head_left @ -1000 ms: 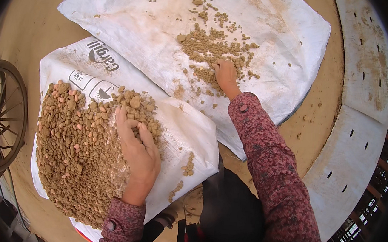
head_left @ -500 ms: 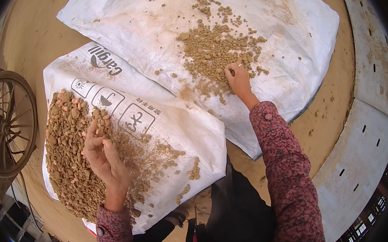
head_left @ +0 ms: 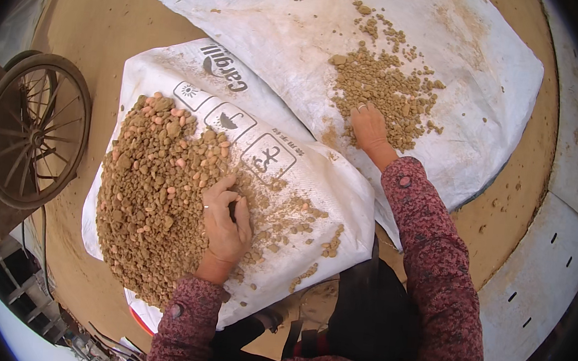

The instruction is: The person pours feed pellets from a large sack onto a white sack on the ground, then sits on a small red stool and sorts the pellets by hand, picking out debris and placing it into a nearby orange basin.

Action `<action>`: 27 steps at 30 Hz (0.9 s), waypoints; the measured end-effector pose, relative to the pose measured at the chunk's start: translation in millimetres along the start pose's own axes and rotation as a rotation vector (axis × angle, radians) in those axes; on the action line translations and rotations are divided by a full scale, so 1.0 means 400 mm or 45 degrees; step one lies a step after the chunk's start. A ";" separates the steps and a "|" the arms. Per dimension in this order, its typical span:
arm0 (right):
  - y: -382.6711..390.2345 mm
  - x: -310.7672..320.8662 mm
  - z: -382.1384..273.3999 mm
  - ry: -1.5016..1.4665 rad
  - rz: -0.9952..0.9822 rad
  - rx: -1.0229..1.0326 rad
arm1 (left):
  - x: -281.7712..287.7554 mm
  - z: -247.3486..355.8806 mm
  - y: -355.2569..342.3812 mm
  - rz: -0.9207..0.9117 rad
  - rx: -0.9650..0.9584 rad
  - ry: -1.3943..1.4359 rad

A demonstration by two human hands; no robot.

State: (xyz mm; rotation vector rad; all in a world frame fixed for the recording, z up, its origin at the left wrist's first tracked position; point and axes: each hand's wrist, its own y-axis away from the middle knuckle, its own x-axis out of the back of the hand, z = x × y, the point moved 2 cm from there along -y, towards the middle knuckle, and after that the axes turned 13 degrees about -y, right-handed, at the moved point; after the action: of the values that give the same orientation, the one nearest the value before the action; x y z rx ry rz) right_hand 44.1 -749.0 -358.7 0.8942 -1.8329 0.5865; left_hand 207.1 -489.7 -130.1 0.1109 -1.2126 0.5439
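My left hand (head_left: 226, 224) is at the right edge of a large heap of brown soil clods (head_left: 153, 203). Its fingers curl towards the thumb around a dark gap; anything pinched there is too small to make out. Pink, peanut-like kernels (head_left: 180, 163) are scattered among the clods. The heap lies on a white woven sack (head_left: 342, 206) close to me. Farther off to the right, my right hand (head_left: 370, 128) rests at the near left edge of a smaller spread of clods (head_left: 386, 86), its fingers bent down and the tips hidden. A second white sack (head_left: 275, 28) lies beneath that spread.
A spoked wheel (head_left: 35, 132) stands at the left beside a rusty metal sheet. Bare tan ground (head_left: 121, 11) shows around the sacks. A pale slotted panel (head_left: 522, 270) curves along the right. My dark-trousered leg (head_left: 377, 312) is at the near edge.
The view has shifted, so the sacks appear farther right. My left hand has moved from over the heap to its right edge. My right hand has moved to the near left edge of the smaller spread.
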 end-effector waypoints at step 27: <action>-0.101 0.332 -0.699 -1.224 -0.115 0.511 | 0.132 -0.138 -0.134 -0.106 0.126 -0.043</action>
State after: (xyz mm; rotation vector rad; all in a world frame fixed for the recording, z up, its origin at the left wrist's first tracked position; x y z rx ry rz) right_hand 198.3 -614.0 -123.4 1.7267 -2.5337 0.5084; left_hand 291.4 -498.4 -91.1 0.2545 -1.2088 0.5314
